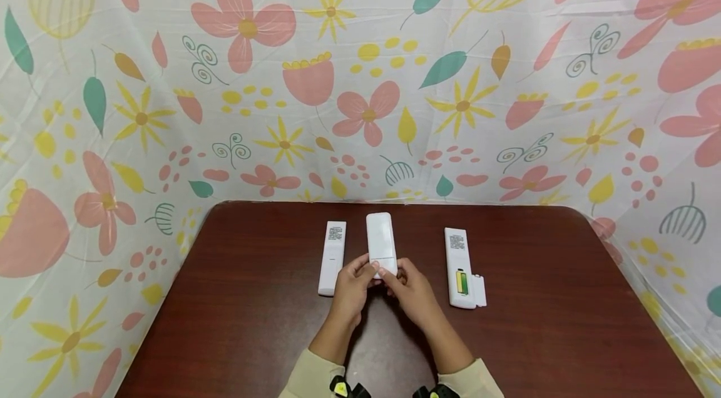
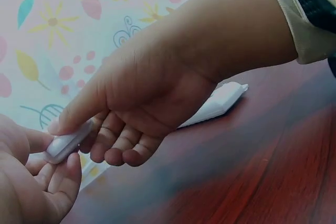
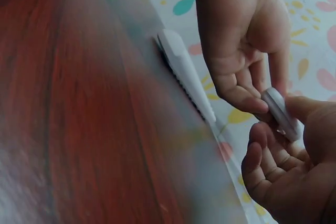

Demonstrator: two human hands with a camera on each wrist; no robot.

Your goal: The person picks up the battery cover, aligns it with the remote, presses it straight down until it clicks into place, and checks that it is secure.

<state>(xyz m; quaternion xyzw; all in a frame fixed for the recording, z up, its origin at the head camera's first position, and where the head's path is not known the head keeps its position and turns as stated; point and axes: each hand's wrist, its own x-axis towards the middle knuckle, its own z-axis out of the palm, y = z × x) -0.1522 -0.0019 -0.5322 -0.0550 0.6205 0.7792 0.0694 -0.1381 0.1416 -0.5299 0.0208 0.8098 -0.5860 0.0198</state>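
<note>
A white remote control is held back side up between both hands, over the middle of the table. My left hand pinches its near end from the left, thumb on top. From the right, my right hand grips the same end, its thumb close to the other. In the left wrist view the remote's end shows edge-on between the fingers. The right wrist view likewise shows its narrow edge. The hands hide the rest of it there.
Left of the hands lies a white remote with a printed code. To the right, another remote has its compartment uncovered, showing a green-and-yellow battery; a small white cover lies against its side. A flowered cloth hangs behind the brown table.
</note>
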